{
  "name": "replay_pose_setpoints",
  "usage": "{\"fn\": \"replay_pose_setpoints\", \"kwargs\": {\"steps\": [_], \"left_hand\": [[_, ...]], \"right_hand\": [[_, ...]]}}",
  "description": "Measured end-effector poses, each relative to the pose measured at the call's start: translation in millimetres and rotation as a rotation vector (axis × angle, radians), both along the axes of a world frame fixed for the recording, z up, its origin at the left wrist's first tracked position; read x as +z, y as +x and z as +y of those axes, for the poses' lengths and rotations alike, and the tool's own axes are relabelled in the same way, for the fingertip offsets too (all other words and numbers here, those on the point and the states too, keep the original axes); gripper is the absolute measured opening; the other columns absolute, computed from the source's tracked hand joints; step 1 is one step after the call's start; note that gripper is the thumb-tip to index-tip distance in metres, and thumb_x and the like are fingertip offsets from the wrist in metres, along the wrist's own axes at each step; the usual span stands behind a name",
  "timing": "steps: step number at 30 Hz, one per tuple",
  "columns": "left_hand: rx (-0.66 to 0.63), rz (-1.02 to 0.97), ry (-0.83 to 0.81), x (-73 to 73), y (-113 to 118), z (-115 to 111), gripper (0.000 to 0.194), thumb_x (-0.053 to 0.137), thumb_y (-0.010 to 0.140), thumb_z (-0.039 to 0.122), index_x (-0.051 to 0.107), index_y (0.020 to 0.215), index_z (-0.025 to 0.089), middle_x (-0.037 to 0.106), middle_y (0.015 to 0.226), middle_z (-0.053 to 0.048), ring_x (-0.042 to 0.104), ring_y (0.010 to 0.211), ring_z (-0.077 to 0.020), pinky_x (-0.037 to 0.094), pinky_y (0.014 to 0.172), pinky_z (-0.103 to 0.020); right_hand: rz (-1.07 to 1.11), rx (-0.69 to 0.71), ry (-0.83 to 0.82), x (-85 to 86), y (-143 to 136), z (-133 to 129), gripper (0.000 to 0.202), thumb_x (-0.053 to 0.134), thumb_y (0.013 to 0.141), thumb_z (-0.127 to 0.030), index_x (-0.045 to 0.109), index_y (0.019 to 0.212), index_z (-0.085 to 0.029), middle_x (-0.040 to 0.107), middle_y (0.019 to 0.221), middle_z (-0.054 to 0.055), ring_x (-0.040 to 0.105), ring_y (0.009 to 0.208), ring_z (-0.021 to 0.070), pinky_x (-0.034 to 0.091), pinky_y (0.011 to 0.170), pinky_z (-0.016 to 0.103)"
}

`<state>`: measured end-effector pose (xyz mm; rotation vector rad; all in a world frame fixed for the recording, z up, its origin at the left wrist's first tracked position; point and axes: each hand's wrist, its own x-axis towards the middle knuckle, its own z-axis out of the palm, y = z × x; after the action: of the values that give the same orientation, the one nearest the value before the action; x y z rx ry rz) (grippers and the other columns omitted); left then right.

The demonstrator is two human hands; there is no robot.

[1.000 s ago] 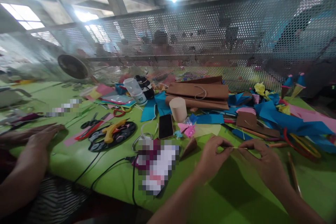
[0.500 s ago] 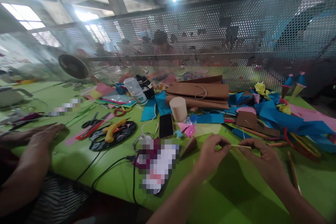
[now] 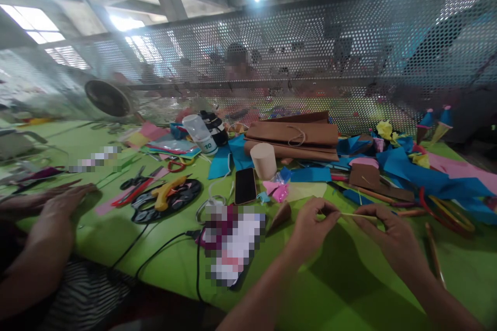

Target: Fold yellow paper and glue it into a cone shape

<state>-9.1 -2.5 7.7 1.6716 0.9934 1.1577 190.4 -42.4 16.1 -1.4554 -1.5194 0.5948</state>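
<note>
Between my two hands stretches a thin yellow-green strip [image 3: 351,215], perhaps paper; its exact material is too small to tell. My left hand [image 3: 316,222] pinches one end between thumb and fingers. The other end is pinched by my right hand [image 3: 378,225]. Both hands are raised a little over the green table [image 3: 341,289]. A folded brown paper piece [image 3: 280,219] stands just left of my left hand. Right of my right hand lies a pencil [image 3: 434,253], and beyond it scissors with red and yellow handles [image 3: 446,212].
Behind my hands are brown paper rolls [image 3: 291,137], a cream cylinder [image 3: 264,161], a black phone [image 3: 245,186] and blue paper scraps [image 3: 427,170]. A blurred-out phone [image 3: 236,251] and cables lie left. Another person's arms [image 3: 54,222] rest at far left. A perforated metal screen [image 3: 272,62] closes the back.
My hands hold nearly the same place, with the strip still between them; it looks slightly thinner now, as if turned. The rest stays as it was.
</note>
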Motion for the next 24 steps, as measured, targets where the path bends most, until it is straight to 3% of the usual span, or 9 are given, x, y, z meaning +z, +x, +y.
{"fn": "replay_pose_setpoints", "kwargs": {"steps": [8,16,24], "left_hand": [[-0.061,-0.006,-0.031,0.9,1.1,-2.6,0.010,0.071,0.091,0.026,0.074,0.096,0.018,0.071,0.095,-0.005,0.065,0.090,-0.0186,0.049,0.080,-0.029],[-0.005,0.104,0.143,2.5,3.6,-4.2,0.003,0.074,0.089,0.020,0.074,0.086,0.019,0.072,0.084,-0.003,0.065,0.085,-0.0190,0.047,0.080,-0.030],[-0.022,0.095,0.141,1.5,4.7,-4.1,0.003,0.073,0.089,0.018,0.074,0.087,0.018,0.073,0.085,-0.003,0.065,0.087,-0.0193,0.047,0.082,-0.030]], "right_hand": [[-0.037,-0.008,0.085,5.3,-3.1,-1.4,0.022,0.071,0.087,-0.047,0.074,0.082,-0.026,0.073,0.085,0.003,0.067,0.081,0.0238,0.051,0.074,0.034],[-0.039,0.045,0.087,1.6,-6.2,0.4,0.031,0.073,0.086,-0.057,0.076,0.084,-0.026,0.075,0.088,0.006,0.070,0.085,0.0269,0.053,0.076,0.037],[-0.042,0.033,0.083,-3.8,-4.6,0.9,0.028,0.072,0.087,-0.055,0.075,0.086,-0.027,0.074,0.089,0.005,0.068,0.086,0.0259,0.052,0.077,0.036]]}}
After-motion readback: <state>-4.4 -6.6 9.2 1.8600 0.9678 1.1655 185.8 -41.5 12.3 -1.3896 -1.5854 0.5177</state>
